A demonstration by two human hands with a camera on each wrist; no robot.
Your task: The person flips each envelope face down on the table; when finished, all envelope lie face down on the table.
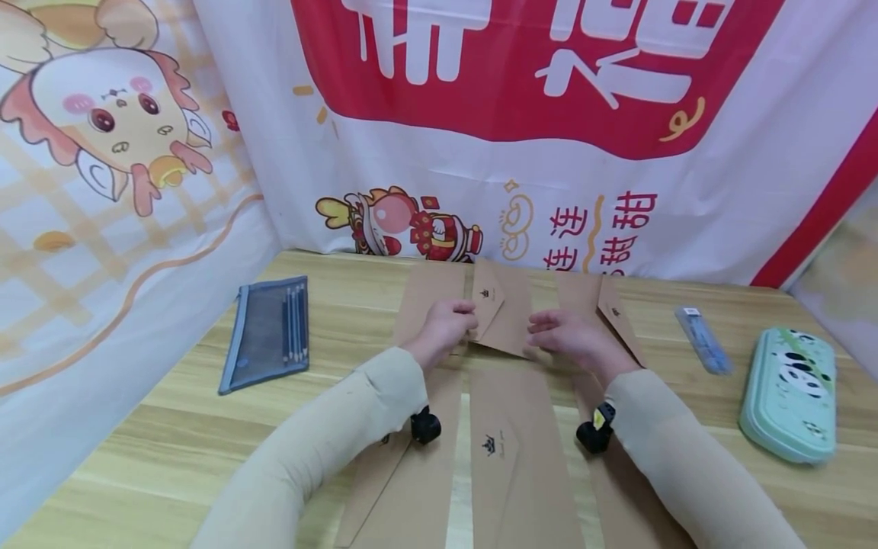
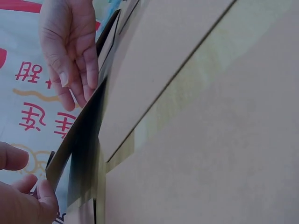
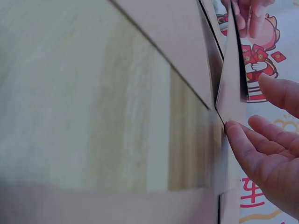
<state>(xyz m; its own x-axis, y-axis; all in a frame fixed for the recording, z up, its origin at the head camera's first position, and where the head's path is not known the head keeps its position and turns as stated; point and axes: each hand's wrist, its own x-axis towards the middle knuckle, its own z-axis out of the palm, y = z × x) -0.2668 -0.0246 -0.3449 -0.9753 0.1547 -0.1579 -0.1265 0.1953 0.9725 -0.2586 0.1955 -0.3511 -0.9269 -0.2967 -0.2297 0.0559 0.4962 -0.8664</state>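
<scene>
A brown kraft envelope [image 1: 506,305] with a small printed crown lies at the middle of the back row, its near edge lifted slightly off the table. My left hand [image 1: 447,324] is at its left edge; in the left wrist view the left fingers [image 2: 44,198] touch the edge, with the thumb held apart. At the opposite edge is my right hand [image 1: 565,335]. The right wrist view has the right index fingertip [image 3: 231,128] against the envelope's edge, thumb well away from it. Neither hand pinches the paper.
More kraft envelopes lie around it, including a front middle one [image 1: 514,465] and a back right one [image 1: 583,297]. A mesh pencil pouch [image 1: 264,328] sits left. On the right are a small clear blue pack [image 1: 703,339] and a green panda case [image 1: 789,393]. A printed cloth [image 1: 425,168] hangs behind.
</scene>
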